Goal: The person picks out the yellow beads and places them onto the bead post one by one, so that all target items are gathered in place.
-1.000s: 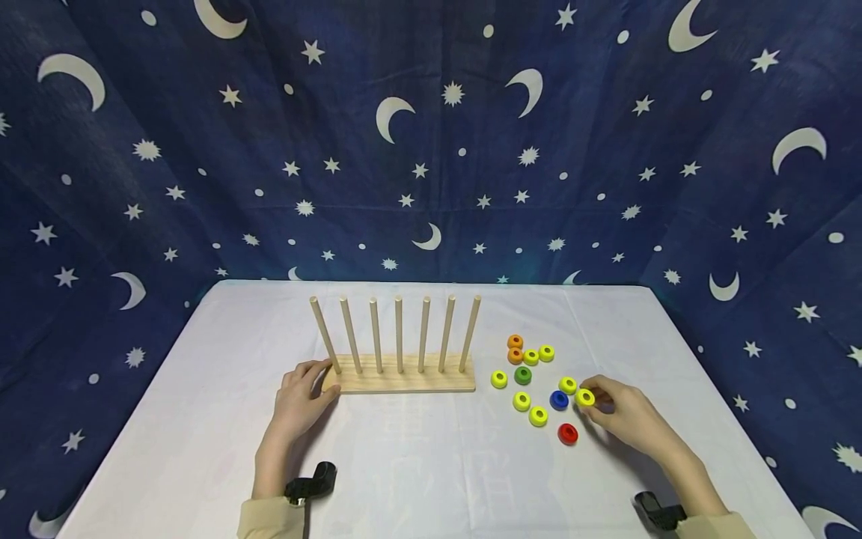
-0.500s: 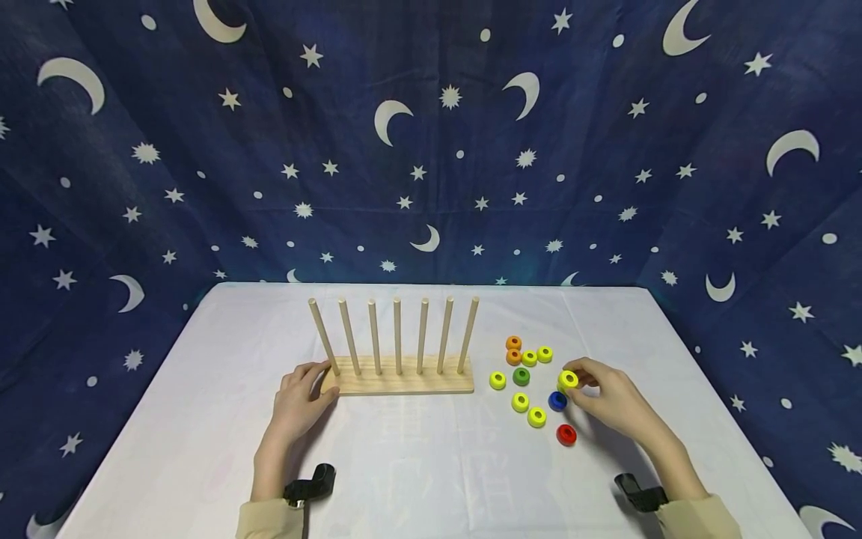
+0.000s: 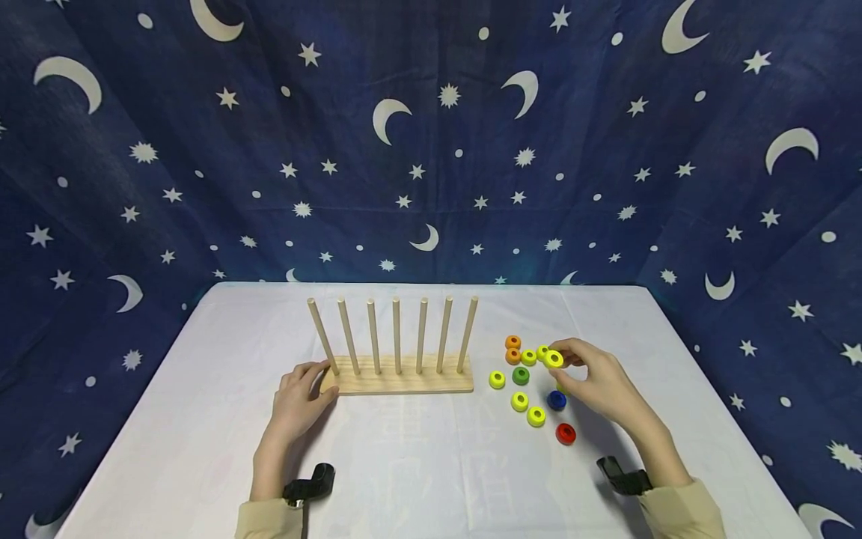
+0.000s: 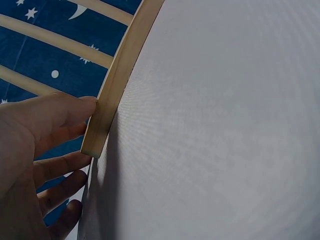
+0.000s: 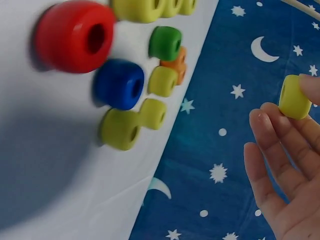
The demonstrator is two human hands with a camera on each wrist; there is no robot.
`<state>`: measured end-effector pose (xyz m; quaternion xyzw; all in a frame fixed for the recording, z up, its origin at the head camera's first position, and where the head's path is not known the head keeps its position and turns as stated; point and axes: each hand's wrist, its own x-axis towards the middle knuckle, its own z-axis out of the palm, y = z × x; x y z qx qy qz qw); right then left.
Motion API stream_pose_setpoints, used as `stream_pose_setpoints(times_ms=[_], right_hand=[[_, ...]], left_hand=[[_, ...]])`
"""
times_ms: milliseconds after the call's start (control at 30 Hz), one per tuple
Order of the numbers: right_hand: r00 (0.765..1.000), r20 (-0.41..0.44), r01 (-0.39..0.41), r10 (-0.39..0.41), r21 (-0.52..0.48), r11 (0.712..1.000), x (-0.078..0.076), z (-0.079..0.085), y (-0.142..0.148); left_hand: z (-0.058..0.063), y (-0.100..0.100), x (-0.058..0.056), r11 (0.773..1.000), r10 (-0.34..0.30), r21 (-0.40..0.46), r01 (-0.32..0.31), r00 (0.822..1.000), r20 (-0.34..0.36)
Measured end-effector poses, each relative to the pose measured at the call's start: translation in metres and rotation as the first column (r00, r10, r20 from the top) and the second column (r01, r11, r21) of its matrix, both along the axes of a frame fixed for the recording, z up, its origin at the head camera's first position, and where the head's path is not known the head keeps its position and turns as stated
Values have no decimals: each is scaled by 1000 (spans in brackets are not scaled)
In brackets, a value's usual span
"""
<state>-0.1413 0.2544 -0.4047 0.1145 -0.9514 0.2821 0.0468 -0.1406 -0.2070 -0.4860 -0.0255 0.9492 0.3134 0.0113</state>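
Note:
My right hand [image 3: 602, 383] pinches a yellow bead [image 3: 554, 359] between thumb and fingers, raised off the table; the right wrist view shows the same yellow bead [image 5: 294, 97] against the backdrop. Below and around it lie loose beads: a blue bead [image 3: 557, 400], a red bead [image 3: 566, 433], a green bead [image 3: 521, 376], two orange ones and several more yellow ones. One yellow bead is partly hidden by the right hand. My left hand [image 3: 294, 398] grips the left end of a wooden peg rack [image 3: 404, 383], the thumb [image 4: 82, 107] on its base.
Several upright pegs [image 3: 396, 337] rise from the rack, with no beads on them. A white cloth [image 3: 404, 464] covers the table. Behind it hangs a dark blue curtain [image 3: 337, 247] with moons and stars.
My right hand has carried the yellow bead left and toward the back of the table, past the blue bead. The left hand stays on the rack.

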Motion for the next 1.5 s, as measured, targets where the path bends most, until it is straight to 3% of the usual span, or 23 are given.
stream_pose_setpoints(times_ms=[667,1500], right_hand=[[993,-93,-77,73,-47,996,-17,38,-39],[940,-281,-231,194,-101,968,-27,73,-84]], left_hand=[[1,0,0,1000,2,3,-2,1000,19],[-1,0,0,1000,1,3,-1,1000,1]])
